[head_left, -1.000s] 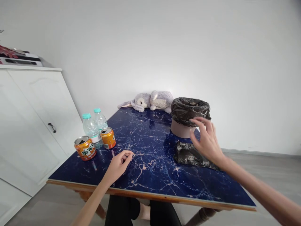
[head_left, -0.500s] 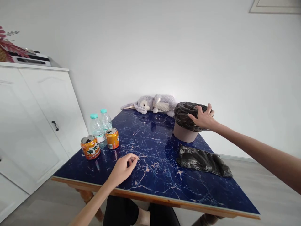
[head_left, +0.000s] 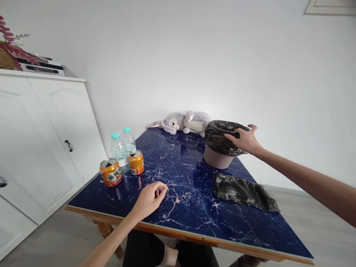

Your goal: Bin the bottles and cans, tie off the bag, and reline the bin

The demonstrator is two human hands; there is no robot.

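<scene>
right hand (head_left: 244, 140) lies on the near right rim of the small bin (head_left: 217, 158). it is half open, with the fingers spread over the black liner (head_left: 219, 138) that folds over the edge and the thumb raised clear behind. no pinch or firm grip on the plastic shows, so it reads as touch rather than hold. the bin stands upright on the far right part of the blue marbled table (head_left: 183, 174), its pale wall showing below the liner.

left hand (head_left: 150, 198) rests on the table near the front edge, well apart from the bin. it is loosely curled, thumb against the fingertips, and nothing can be seen in it.

a loose black bag (head_left: 244, 191) lies crumpled flat between the bin and the front edge, near the bin but not touching it. on the left side two orange cans (head_left: 111, 172) stand just beside two water bottles (head_left: 119, 151). a plush toy (head_left: 180, 121) lies at the far edge against the wall.

as a judgement, the step in hand is work at the liner's rim. any move there calls for the fingers to close on the thin plastic, with the light bin steadied so it does not tip or slide.
</scene>
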